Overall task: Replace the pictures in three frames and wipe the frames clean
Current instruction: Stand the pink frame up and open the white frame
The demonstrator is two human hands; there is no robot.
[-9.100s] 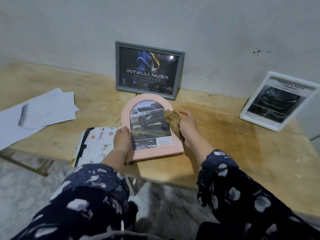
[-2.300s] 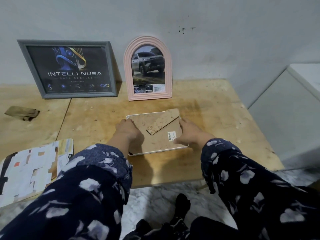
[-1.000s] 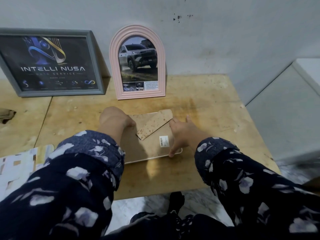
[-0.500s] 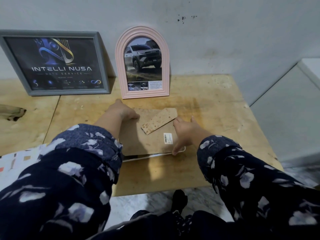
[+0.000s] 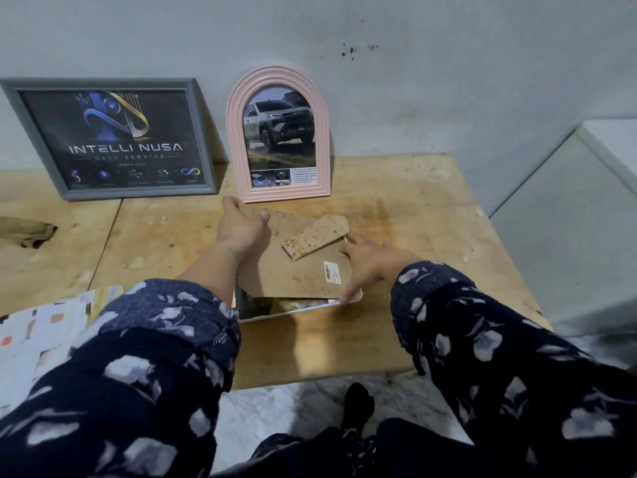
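Brown backing board [image 5: 296, 267], with its stand flap [image 5: 315, 236] and a barcode sticker [image 5: 331, 271], lies tilted over a white frame [image 5: 300, 310] placed face down on the wooden table [image 5: 396, 215], its near edge raised so a picture [image 5: 275, 304] shows underneath. The left hand [image 5: 241, 224] grips the board's far left corner, while the right hand [image 5: 365, 262] clasps its right edge, fingers reaching down to the frame's corner. Against the wall lean a grey frame [image 5: 110, 139] and a pink arched frame [image 5: 279, 136]; a cloth [image 5: 27, 231] lies far left and papers [image 5: 41, 326] sit near left.

Pink arched frame [image 5: 277, 132], grey frame [image 5: 110, 138]
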